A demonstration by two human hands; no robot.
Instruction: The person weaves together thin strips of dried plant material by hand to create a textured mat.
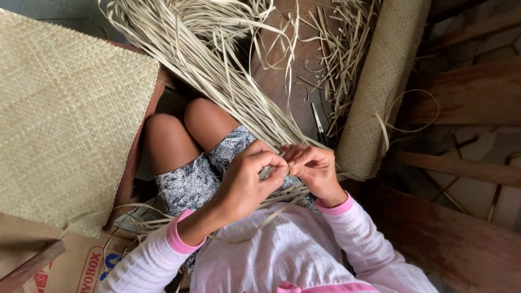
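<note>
My left hand point(249, 180) and my right hand point(313, 167) meet over my lap, fingertips pinched together on thin pale straw strips point(283, 171). The strips run from my fingers up and to the left into a big loose bundle of straw strips point(195, 32) lying across my knees and the wooden surface beyond. More strips trail down under my left wrist. Both arms wear pink sleeves.
A large flat woven mat point(41, 112) lies at the left. A rolled woven mat point(381, 82) stands right of the bundle. Small scissors point(318, 121) lie on the wood near the roll. Wooden beams point(501, 93) fill the right; a cardboard box point(71, 262) sits bottom left.
</note>
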